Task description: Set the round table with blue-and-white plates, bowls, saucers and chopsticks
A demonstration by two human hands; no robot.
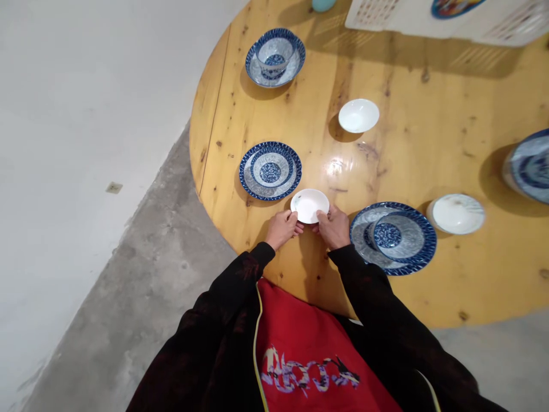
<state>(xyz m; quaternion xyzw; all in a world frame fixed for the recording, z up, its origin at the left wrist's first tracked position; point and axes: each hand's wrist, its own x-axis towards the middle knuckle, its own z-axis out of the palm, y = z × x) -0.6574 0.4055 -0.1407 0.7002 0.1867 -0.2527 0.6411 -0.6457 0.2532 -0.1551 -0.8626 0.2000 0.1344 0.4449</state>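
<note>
Between my two hands is a small white bowl [309, 206], close to the table's near edge. My left hand [283, 226] grips its lower left rim, thumb on top and fingers curled beneath. On the right side my right hand [333, 225] pinches the rim the same way. Just up and left of the bowl lies a blue-patterned plate [246, 177] with a patterned bowl [271, 171] on it. To the right of my right hand, another blue-rimmed plate [422, 252] carries a clear-sided patterned bowl [397, 229].
A white bowl [359, 116] stands mid-table, and another white bowl [458, 214] sits at right. A bowl on a plate [274, 77] is at the far left. Blue-patterned dishes [532, 166] stand at the right edge, a white plastic basket [398, 23] at the back. A wall [86, 103] rises left.
</note>
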